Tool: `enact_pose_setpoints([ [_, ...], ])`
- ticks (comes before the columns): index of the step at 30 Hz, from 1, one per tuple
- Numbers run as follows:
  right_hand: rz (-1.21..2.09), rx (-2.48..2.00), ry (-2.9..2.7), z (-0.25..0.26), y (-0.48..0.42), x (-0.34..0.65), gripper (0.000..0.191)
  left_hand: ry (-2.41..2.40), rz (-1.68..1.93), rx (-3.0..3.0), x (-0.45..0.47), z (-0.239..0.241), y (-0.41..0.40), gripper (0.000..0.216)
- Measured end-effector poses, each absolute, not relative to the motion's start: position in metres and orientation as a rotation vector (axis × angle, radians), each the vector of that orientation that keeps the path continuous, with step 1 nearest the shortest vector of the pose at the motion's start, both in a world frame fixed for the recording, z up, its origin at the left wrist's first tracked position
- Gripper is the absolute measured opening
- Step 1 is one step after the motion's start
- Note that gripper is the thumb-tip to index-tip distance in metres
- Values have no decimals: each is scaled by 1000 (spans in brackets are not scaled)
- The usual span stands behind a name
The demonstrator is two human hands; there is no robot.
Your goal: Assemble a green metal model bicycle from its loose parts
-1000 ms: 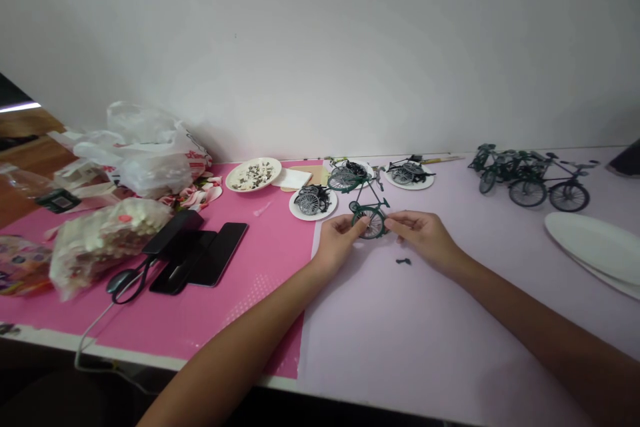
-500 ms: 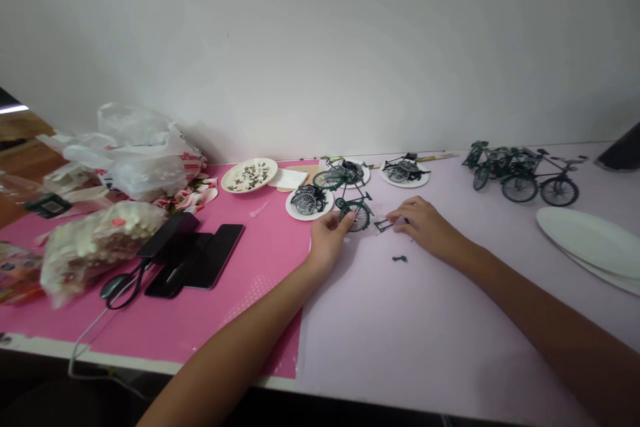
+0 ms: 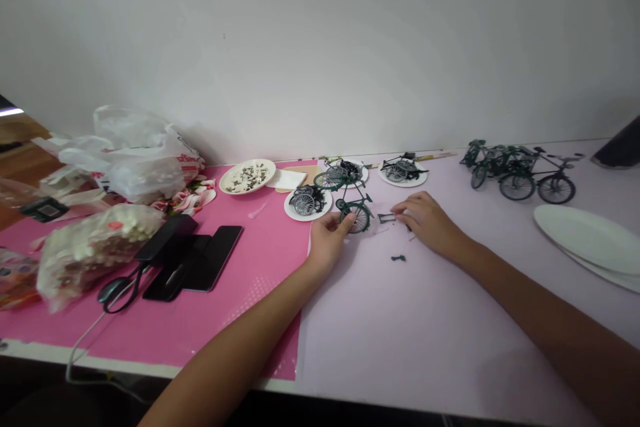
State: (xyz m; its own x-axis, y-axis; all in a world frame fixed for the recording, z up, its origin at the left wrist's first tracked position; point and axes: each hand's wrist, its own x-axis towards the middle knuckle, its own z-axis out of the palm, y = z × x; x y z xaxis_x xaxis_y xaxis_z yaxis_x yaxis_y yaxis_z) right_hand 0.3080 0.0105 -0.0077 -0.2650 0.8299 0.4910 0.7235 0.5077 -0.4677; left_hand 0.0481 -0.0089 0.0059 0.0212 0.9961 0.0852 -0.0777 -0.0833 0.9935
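Observation:
My left hand point(image 3: 329, 238) is closed on a small green model bicycle point(image 3: 354, 208), with thumb and fingers at the lower wheel. The bicycle stands tilted, its other wheel over the plates behind. To its right, my right hand point(image 3: 425, 217) pinches the end of a small dark frame-shaped part point(image 3: 386, 218) just above the table. Part of that piece is hidden by the fingers. A tiny dark piece point(image 3: 409, 228) shows below the fingertips; whether they touch it I cannot tell. A short dark green piece point(image 3: 399, 258) lies in front of both hands.
White plates of wheels and black parts point(image 3: 300, 215) stand behind my left hand. Several assembled model bicycles point(image 3: 517, 185) are at the right, near stacked oval plates point(image 3: 585, 237). Phones point(image 3: 220, 257), a bowl of small bits point(image 3: 230, 183) and plastic bags point(image 3: 145, 160) occupy the left.
My right hand has shifted slightly, and the frame-shaped part has turned and moved a little away from the bicycle. My left hand keeps hold of the bicycle.

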Motion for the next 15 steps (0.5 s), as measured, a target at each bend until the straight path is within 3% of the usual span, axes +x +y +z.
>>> enact_pose_setpoints([
  [7,528,-1588,-2085,23,10,346,22,1096,1294,1218,49,5,-9,41],
  [15,805,-1681,-2171,15,18,373,18,1084,1304,1213,49,3,-7,43],
])
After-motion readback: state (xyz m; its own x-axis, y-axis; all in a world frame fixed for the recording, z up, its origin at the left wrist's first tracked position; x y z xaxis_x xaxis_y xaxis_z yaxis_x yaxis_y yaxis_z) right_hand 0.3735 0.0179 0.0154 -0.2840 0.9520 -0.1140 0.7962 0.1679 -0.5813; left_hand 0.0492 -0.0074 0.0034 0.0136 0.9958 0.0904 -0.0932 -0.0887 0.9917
